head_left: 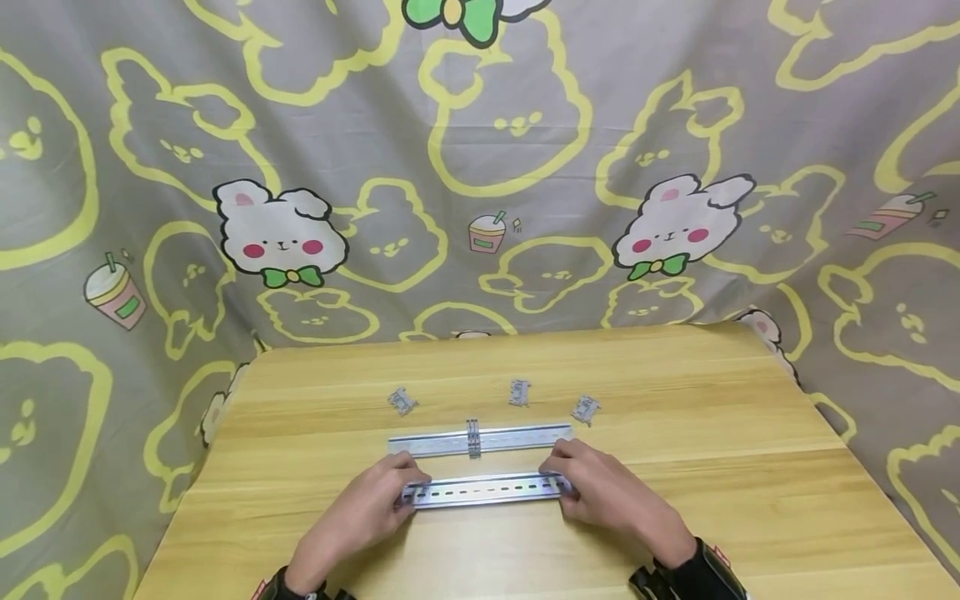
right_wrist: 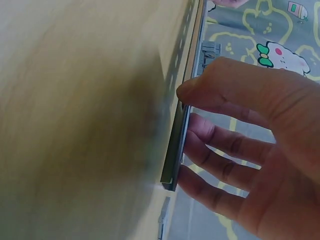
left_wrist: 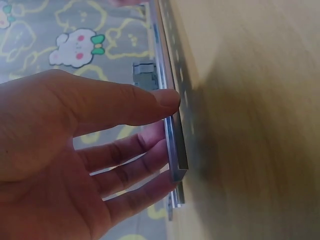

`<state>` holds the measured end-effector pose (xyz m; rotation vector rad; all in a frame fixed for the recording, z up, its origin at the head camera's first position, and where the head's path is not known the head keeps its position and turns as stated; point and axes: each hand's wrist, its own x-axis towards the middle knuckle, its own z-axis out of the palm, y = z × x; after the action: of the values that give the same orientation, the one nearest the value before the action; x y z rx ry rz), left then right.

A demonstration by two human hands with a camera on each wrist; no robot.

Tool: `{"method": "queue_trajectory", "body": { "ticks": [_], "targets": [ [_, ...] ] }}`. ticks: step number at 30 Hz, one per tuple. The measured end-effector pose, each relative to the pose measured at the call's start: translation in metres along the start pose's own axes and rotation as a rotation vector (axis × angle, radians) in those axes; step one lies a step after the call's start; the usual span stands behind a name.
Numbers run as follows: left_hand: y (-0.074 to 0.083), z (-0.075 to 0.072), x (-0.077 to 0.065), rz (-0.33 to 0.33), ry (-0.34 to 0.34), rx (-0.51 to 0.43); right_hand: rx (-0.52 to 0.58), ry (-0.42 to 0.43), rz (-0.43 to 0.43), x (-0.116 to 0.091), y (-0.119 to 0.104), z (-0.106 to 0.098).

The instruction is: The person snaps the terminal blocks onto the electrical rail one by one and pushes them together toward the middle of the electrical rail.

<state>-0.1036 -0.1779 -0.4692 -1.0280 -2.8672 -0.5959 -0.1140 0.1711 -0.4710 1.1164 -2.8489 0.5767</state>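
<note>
Rail (head_left: 487,498), shiny slotted metal; left hand (head_left: 381,495), right hand (head_left: 600,485) gripping ends

left hand (head_left: 381,494): pinching, thumb (left_wrist: 120,105) opposite fingers (left_wrist: 132,167) | right hand (head_left: 597,483): pinching likewise | forearms (head_left: 322,550): angled inward, hands apart

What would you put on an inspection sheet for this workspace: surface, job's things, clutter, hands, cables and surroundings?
Surface: wood-grain tabletop.
Job's things: front slotted DIN rail; rear DIN rail beyond it, with mounted gray terminal blocks near its middle; farther back, left loose block, middle loose block and right loose block.
Clutter: nothing seen.
Hands: left hand grips the front slotted DIN rail near its left end, right hand near its right; black wrist straps on both wrists.
Cables: nothing seen.
Surroundings: gray cloth printed with yellow outlines and white rabbits, behind the tabletop and at both sides.
</note>
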Motion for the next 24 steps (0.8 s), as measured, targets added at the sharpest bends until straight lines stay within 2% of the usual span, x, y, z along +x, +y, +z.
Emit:
{"method": "queue_trajectory", "body": {
  "ticks": [11,24],
  "targets": [
    [-0.01,0.003,0.006,-0.052,-0.06,-0.046,0.037,-0.038,0.046,0.004,0.005,0.004],
    [-0.019,0.003,0.01,-0.076,-0.046,-0.053,0.037,-0.028,0.02,0.016,0.011,0.009]
  ]
}}
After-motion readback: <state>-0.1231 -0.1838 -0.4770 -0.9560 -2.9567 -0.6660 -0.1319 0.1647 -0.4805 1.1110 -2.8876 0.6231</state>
